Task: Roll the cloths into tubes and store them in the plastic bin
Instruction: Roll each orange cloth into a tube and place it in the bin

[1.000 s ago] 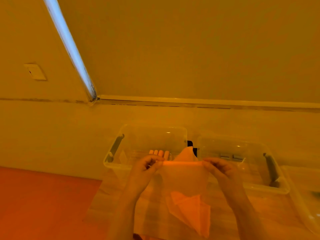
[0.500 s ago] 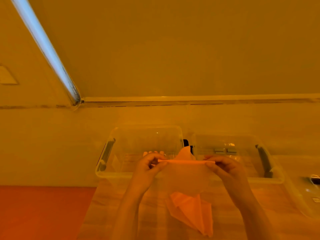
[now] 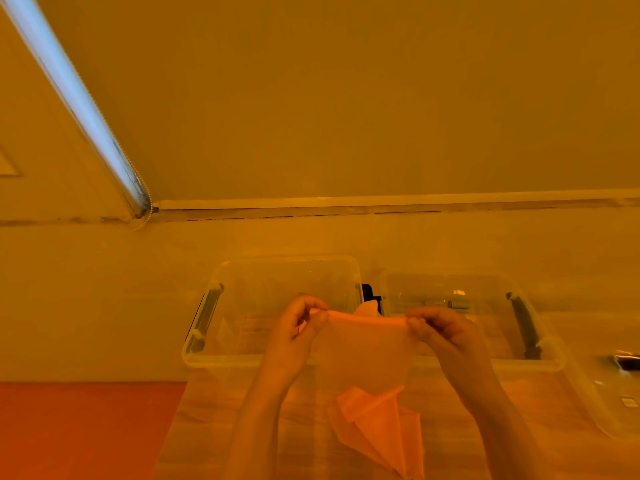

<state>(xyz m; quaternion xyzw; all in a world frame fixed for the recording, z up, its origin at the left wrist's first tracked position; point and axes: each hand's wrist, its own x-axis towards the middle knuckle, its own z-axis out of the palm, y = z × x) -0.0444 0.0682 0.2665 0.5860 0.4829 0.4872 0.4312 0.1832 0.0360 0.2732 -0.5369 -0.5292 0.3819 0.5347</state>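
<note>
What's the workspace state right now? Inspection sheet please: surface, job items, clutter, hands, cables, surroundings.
Surface: light wood-grain table; orange floor to its left.
Job's things: sheer orange cloth held up by its top edge, which looks partly rolled; lower end bunched over the table. Left clear bin and right clear bin stand side by side behind it; contents unclear.
Clutter: clear lid-like piece at the table's right edge; small dark item beyond it, unidentifiable.
Hands: left hand and right hand each pinch one end of the cloth's top edge.
Cables: nothing seen.
Surroundings: plain wall, light tube running diagonally, horizontal rail.
</note>
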